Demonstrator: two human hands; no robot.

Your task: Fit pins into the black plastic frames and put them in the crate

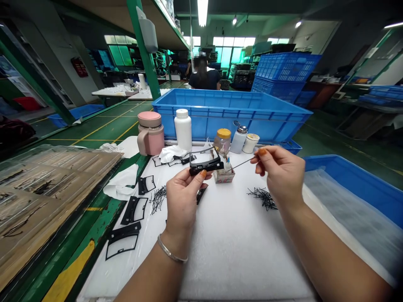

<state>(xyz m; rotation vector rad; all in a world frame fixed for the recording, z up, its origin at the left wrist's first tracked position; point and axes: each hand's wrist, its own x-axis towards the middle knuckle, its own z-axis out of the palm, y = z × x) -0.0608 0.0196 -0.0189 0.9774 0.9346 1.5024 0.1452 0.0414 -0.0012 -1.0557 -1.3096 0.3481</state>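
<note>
My left hand [185, 197] is closed on a black plastic frame [206, 165], thumb on its near edge, raised above the white work surface [233, 251]. Between the fingertips of my right hand [281, 172] is a thin dark stick [243, 163] that slants down to the left. Its far end meets a small patterned box [224, 176]; whether it touches the contents I cannot tell. More black frames [134, 209] lie along the left of the surface. One pile of thin black strips [158, 199] is beside my left hand, another [264, 198] below my right.
A pink mug [151, 134], a white bottle [183, 130], a yellow-lidded jar [223, 140] and a pump bottle [239, 139] line the back, before a large blue crate [233, 121]. A blue bin [355, 176] stands right, a cardboard tray [47, 188] left. A person [204, 75] sits farther off.
</note>
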